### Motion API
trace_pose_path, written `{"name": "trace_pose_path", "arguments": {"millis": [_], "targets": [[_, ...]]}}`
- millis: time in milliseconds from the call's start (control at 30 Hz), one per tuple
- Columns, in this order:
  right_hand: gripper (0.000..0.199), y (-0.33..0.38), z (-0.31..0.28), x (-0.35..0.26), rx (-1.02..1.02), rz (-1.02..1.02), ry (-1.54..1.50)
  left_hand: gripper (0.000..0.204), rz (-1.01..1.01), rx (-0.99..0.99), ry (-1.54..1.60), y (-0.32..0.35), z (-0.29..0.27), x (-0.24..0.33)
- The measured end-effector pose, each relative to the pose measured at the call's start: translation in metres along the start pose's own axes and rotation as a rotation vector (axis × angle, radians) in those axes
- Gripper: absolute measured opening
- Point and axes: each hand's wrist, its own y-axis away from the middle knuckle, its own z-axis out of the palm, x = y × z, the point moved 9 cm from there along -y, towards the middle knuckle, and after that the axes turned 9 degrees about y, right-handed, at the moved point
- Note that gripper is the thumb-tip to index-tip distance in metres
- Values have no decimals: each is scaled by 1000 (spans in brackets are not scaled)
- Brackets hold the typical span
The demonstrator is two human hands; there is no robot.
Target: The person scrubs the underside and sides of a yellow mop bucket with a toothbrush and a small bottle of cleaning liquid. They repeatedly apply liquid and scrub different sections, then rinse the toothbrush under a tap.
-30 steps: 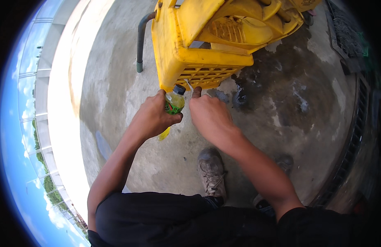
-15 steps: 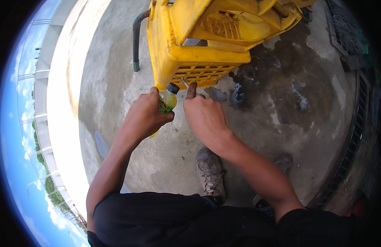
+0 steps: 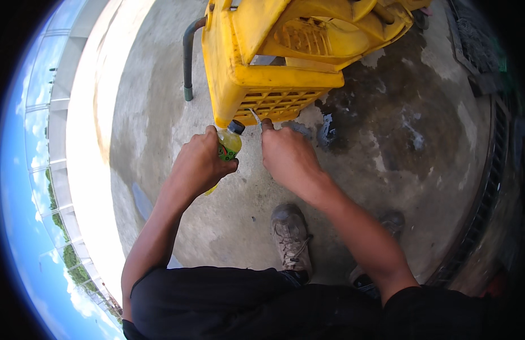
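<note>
My left hand (image 3: pixel 197 167) is wrapped around a small plastic bottle (image 3: pixel 229 143) of yellow liquid with a green label and a dark cap. The bottle tilts up toward the lower edge of a yellow mop bucket (image 3: pixel 239 85). My right hand (image 3: pixel 288 158) is just right of the cap and not touching it. Its fingers are closed, and what looks like a thin pale strip (image 3: pixel 254 117) is pinched at the fingertips. Both hands hover above the concrete floor, right under the bucket's grated yellow wringer (image 3: pixel 307 37).
A dark bent pipe with a green end (image 3: pixel 187 62) stands left of the bucket. The concrete beyond the bucket is wet and dark (image 3: pixel 398 130). A metal drain grate (image 3: pixel 489 187) runs along the right. My grey shoe (image 3: pixel 290 238) is below my hands. A low white parapet (image 3: pixel 84 141) lies on the left.
My right hand has come off the bottle top and now sits a little to its right. The left hand keeps its grip on the bottle.
</note>
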Motion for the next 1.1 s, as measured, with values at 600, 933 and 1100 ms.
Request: {"name": "trace_pose_path", "arguments": {"millis": [600, 933, 1100], "targets": [[34, 2, -1, 2, -99, 46, 29, 53, -8, 15, 39, 3, 0, -3], [63, 10, -2, 5, -30, -22, 295, 52, 7, 11, 91, 4, 0, -2], [61, 3, 5, -28, 101, 31, 367, 56, 5, -14, 55, 4, 2, 10]]}}
